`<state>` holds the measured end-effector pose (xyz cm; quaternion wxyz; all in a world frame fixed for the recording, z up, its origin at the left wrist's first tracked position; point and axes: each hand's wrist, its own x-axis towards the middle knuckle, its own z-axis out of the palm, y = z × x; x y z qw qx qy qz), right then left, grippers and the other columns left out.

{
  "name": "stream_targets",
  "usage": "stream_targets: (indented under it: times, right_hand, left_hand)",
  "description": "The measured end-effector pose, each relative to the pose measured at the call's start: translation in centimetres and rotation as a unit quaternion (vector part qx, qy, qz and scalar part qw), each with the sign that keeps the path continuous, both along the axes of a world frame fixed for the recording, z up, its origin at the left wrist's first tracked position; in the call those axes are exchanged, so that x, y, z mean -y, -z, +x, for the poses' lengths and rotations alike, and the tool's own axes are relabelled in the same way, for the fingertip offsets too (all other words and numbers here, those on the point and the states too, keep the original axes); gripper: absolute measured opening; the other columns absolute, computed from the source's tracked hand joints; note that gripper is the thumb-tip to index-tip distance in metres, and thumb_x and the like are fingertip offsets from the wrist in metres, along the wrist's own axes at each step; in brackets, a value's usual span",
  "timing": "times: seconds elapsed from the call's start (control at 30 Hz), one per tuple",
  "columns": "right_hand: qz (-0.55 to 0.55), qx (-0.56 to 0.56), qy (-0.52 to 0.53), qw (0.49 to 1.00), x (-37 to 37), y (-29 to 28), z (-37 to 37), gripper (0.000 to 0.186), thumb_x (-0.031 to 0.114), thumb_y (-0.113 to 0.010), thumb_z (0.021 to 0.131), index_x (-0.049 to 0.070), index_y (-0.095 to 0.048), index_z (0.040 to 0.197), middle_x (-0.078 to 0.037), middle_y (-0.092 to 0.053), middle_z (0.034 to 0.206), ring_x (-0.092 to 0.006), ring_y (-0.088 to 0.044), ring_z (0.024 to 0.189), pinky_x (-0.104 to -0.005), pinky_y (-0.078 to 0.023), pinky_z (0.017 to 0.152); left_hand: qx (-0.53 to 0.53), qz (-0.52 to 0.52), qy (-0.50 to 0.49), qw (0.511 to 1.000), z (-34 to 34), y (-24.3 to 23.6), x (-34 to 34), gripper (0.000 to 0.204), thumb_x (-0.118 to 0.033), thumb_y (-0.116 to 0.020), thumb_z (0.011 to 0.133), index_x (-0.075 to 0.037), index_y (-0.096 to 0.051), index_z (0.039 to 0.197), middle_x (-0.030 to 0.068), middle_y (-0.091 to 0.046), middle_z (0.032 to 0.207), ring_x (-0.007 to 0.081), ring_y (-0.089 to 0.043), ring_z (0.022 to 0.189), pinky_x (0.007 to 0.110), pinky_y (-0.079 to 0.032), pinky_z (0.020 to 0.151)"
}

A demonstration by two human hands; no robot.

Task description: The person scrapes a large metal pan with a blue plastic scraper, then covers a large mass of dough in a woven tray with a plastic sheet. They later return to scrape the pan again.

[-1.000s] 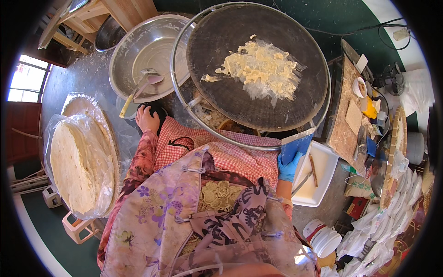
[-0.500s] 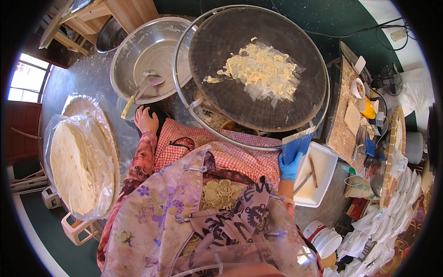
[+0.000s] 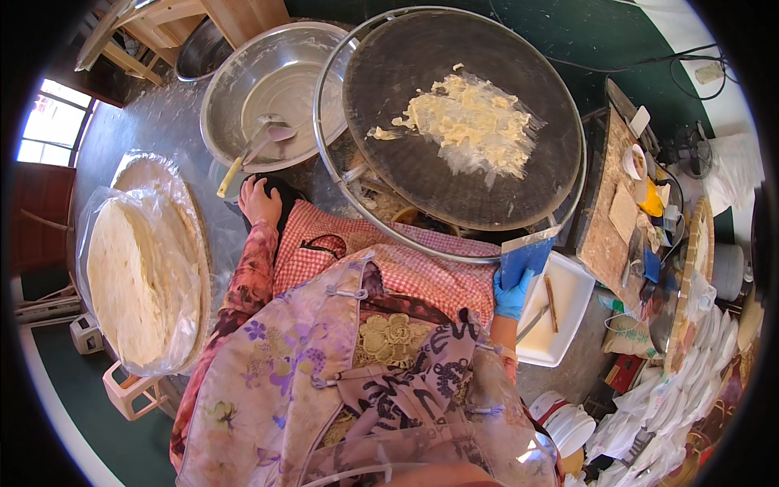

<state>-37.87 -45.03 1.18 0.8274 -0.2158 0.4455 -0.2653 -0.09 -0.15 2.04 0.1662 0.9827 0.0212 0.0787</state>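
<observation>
My right hand [image 3: 511,299], in a blue glove, grips a blue scraper [image 3: 523,260] with a pale straight edge, held upright at the near right rim of the round griddle. On the dark griddle plate [image 3: 389,174] lies a ragged, pale yellow patch of batter [image 3: 479,122], lumpy in places and thinly smeared at its edges. My bare left hand [image 3: 260,201] rests palm down on my left knee, fingers slightly spread and holding nothing. Beside the gloved hand sits a white tray [image 3: 572,321] of pale liquid, with a brown stick [image 3: 552,302] across it.
A metal basin [image 3: 215,114] stands left of the griddle, with a ladle [image 3: 272,134] leaning in it. Farther left is a plastic-covered stack of thin flatbreads [image 3: 122,284]. A metal ring [image 3: 324,154] surrounds the griddle. A cluttered board [image 3: 604,219] stands at the right.
The view has shifted slightly, so the griddle and basin appear a little farther right. Both hands keep their places, and the batter patch looks the same.
</observation>
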Motion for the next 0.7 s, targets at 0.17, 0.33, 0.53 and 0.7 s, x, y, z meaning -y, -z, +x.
stream_targets:
  times: [0.17,0.33,0.53,0.7]
  right_hand:
    - [0.037,0.138,-0.002,0.99,0.3,1.1,-0.6,0.046,0.035,-0.061,0.086,0.011,-0.049,0.124,-0.006,-0.056,0.12,-0.0262,-0.056,0.104,-0.044,-0.05,0.082]
    - [0.03,0.19,-0.018,0.981,0.3,1.6,-0.9,0.041,0.022,-0.06,0.088,0.009,-0.048,0.125,-0.01,-0.055,0.121,-0.0286,-0.056,0.104,-0.0459,-0.05,0.083]
    - [0.034,0.186,0.0,0.982,0.4,1.8,-0.8,0.039,0.016,-0.059,0.088,0.008,-0.048,0.124,-0.011,-0.055,0.121,-0.0289,-0.056,0.103,-0.0468,-0.05,0.084]
    - [-0.019,0.11,-0.016,0.994,-0.7,-0.4,0.3,0.045,0.014,-0.062,0.085,0.006,-0.047,0.126,-0.011,-0.054,0.122,-0.0281,-0.056,0.105,-0.0456,-0.048,0.088]
  left_hand:
    - [0.001,-0.001,0.006,1.0,0.0,0.2,-0.1,0.035,-0.023,-0.062,0.076,-0.012,-0.061,0.109,0.0047,-0.047,0.129,0.0246,-0.034,0.128,0.048,-0.021,0.106]
    - [0.001,-0.001,0.005,1.0,0.0,0.1,-0.3,0.035,-0.023,-0.062,0.076,-0.012,-0.061,0.11,0.0045,-0.047,0.129,0.0246,-0.034,0.128,0.048,-0.021,0.106]
    - [-0.002,0.0,0.004,1.0,-0.1,0.0,-0.3,0.035,-0.024,-0.062,0.076,-0.012,-0.06,0.11,0.0043,-0.047,0.129,0.0246,-0.034,0.128,0.049,-0.021,0.106]
    - [-0.003,-0.001,0.002,1.0,0.0,0.0,-0.2,0.035,-0.024,-0.061,0.077,-0.013,-0.06,0.11,0.0038,-0.047,0.129,0.0245,-0.034,0.128,0.05,-0.021,0.106]
